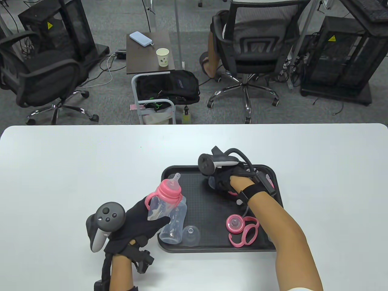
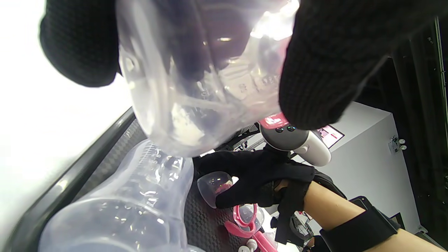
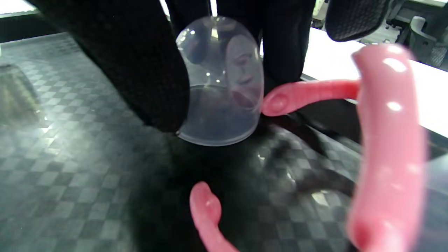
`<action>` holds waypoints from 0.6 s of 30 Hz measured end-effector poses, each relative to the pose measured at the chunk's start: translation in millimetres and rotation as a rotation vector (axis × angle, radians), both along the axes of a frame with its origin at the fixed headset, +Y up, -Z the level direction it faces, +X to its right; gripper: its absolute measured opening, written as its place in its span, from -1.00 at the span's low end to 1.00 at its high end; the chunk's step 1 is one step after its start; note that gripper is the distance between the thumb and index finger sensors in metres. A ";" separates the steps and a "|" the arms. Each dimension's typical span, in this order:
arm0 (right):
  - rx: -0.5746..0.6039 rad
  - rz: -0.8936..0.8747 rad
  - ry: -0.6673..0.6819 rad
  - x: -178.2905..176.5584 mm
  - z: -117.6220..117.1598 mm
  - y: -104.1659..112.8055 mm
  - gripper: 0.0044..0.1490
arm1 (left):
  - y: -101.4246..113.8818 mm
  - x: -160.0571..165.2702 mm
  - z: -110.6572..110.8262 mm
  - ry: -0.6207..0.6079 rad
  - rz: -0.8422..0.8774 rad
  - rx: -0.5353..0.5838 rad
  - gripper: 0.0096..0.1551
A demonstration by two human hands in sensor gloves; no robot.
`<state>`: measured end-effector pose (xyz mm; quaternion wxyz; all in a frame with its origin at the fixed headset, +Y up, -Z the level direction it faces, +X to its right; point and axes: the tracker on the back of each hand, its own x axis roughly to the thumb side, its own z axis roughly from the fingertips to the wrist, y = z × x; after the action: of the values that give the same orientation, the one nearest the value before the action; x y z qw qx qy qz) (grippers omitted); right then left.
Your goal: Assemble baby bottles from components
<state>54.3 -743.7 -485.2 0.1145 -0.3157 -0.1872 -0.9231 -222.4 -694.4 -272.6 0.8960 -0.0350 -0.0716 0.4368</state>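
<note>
Bottle, light, stiff, slippery plastic, was gripped around its body by left hand; right hand pinched clear cap by its sides over tray.

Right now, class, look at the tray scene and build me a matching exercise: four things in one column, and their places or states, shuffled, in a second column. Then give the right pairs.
Things:
1. bottle with pink collar and teat
2. clear dome cap
3. bare clear bottle
4. loose pink collar with handles

Places or states:
A. lying on the black tray, untouched
B. pinched by the right hand
C. held up by the left hand
D. lying at the tray's left edge

Pairs: 1-C, 2-B, 3-D, 4-A
</note>
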 end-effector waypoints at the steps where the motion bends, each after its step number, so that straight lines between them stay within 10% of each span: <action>1: 0.003 0.006 0.005 -0.9 0.4 -1.2 0.00 | -0.1 0.2 0.0 -0.001 0.000 -0.001 0.14; 9: 0.013 0.001 -0.005 -4.4 0.8 3.3 -0.04 | -1.0 1.6 -0.6 -0.008 -0.001 -0.006 0.14; 18: 0.029 -0.168 -0.069 10.8 5.2 60.2 -0.03 | -2.1 3.0 -1.3 -0.018 0.007 -0.018 0.13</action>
<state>65.1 -683.6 -480.0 0.0345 -0.2964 -0.1504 -0.9425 -219.4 -696.5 -273.9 0.8935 -0.0465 -0.0760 0.4400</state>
